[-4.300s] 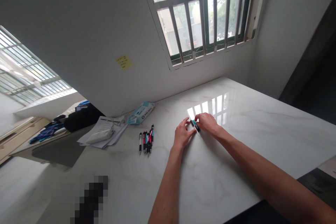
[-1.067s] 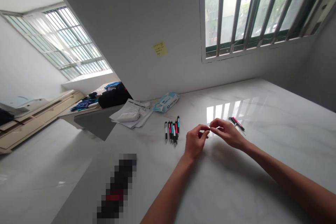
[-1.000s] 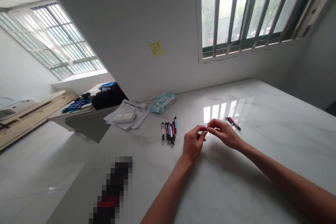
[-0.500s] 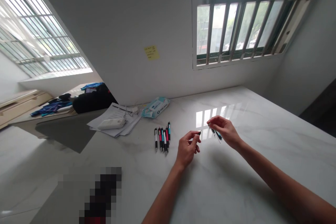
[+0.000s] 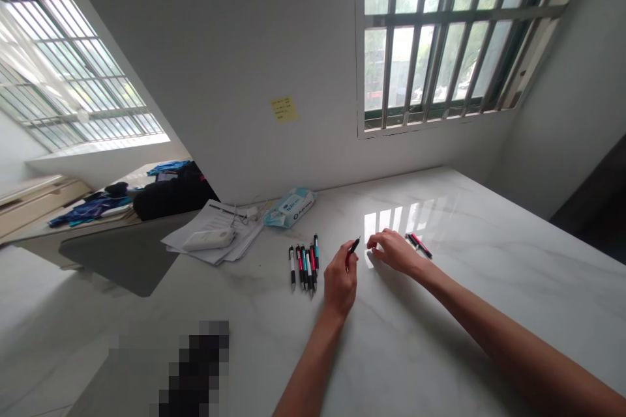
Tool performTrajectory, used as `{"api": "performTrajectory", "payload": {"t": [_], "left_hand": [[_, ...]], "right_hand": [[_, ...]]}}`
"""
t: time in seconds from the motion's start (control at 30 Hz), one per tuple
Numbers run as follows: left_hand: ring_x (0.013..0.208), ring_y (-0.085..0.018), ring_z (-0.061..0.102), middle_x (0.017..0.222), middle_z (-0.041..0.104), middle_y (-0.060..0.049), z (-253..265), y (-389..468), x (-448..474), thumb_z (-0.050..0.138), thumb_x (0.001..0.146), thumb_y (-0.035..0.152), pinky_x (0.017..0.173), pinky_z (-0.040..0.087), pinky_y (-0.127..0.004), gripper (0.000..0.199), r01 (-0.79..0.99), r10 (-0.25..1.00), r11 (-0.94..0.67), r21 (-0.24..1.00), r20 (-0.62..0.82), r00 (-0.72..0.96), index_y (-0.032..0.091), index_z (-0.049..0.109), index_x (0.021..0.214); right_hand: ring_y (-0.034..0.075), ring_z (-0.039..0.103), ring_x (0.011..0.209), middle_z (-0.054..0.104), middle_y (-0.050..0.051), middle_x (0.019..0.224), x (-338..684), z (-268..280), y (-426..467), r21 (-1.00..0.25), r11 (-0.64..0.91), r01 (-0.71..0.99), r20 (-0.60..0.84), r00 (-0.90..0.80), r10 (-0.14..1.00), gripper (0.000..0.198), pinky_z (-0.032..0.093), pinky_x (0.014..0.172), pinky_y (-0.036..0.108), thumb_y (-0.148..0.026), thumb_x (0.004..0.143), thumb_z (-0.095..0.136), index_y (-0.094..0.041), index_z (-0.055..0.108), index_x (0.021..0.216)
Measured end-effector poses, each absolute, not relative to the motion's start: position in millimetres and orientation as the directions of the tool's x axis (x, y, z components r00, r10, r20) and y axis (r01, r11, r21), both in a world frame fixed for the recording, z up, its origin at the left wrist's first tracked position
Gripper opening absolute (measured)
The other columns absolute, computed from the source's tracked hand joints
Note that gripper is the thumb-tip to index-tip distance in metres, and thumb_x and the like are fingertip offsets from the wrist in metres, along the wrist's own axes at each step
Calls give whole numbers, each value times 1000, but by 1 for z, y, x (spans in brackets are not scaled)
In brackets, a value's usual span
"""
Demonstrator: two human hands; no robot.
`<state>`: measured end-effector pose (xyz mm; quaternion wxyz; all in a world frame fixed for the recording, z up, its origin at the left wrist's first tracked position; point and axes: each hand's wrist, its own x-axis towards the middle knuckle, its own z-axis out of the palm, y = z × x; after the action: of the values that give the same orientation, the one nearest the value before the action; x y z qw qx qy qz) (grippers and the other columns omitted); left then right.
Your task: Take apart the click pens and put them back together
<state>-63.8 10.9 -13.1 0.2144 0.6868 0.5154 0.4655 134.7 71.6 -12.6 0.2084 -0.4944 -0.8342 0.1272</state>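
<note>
My left hand [image 5: 341,281] is closed around a pen [image 5: 353,247], its black front end and thin point sticking up past the fingers. A bit of red shows at the grip; the rest is hidden in the palm. To the right, my right hand [image 5: 395,251] is low over the table, fingers curved and apart, with nothing visible between them. Behind its wrist lie red-and-black pen parts [image 5: 421,245] and other small pieces, partly covered by the hand. A row of several click pens [image 5: 304,267], white, red and blue with black grips, rests left of my left hand.
The pens lie on a white marbled table [image 5: 469,313]. Toward the wall are a blue wipes packet [image 5: 292,207], papers [image 5: 188,225] and a white device [image 5: 209,239] with a cable. A yellow note [image 5: 283,109] sticks to the wall. A grey chair [image 5: 117,253] stands left.
My right hand has moved left and lower, and its fingers have spread. My left hand has turned, so the black pen end points up. Red pen parts now show behind the right wrist.
</note>
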Motion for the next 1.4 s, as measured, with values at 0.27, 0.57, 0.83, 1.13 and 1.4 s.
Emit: {"api": "performTrajectory", "payload": {"t": [0.27, 0.57, 0.83, 1.13, 1.4], "left_hand": [[67, -17, 62, 76, 66, 0, -12, 9, -63, 41, 109, 43, 67, 42, -28, 35, 580, 927, -332, 744, 372, 53, 21, 66, 117], [80, -22, 67, 91, 72, -6, -4, -10, -40, 57, 96, 23, 70, 40, -30, 8, 745, 923, -381, 547, 261, 281, 21, 61, 102], [62, -17, 54, 66, 64, -4, -7, -9, -31, 59, 88, 21, 63, 32, -30, 17, 683, 969, -234, 692, 108, 223, 19, 61, 72], [61, -13, 42, 62, 51, 2, -7, -5, -32, 61, 81, 26, 61, 32, -27, 17, 492, 975, -187, 850, 97, 202, 20, 53, 66], [61, -13, 43, 63, 54, 2, -8, -6, -32, 58, 78, 23, 62, 33, -28, 11, 490, 972, -215, 845, 138, 189, 19, 57, 68]], "right_hand": [[23, 68, 94, 78, 5, 99, 142, 2, 41, -667, 370, 647, 260, -263, 929, 11, 50, 82, 35, -20, 92, 67, -23, 71, 101], [13, 40, 55, 40, -4, 52, 124, 0, 7, -870, 262, 417, 197, -194, 961, 63, 30, 57, 30, -61, 91, 70, -21, 39, 54], [15, 52, 60, 59, -2, 60, 117, -8, 4, -950, 232, 209, 198, -171, 965, 45, 40, 59, 29, -55, 92, 73, -22, 53, 68], [19, 70, 76, 69, 0, 82, 118, -5, 5, -974, 147, -170, 189, -265, 946, 20, 56, 80, 36, -38, 88, 78, -20, 72, 98], [17, 70, 80, 71, 0, 90, 119, -12, 7, -964, 164, -207, 212, -236, 948, 32, 58, 81, 34, -38, 84, 84, -22, 74, 110]]}}
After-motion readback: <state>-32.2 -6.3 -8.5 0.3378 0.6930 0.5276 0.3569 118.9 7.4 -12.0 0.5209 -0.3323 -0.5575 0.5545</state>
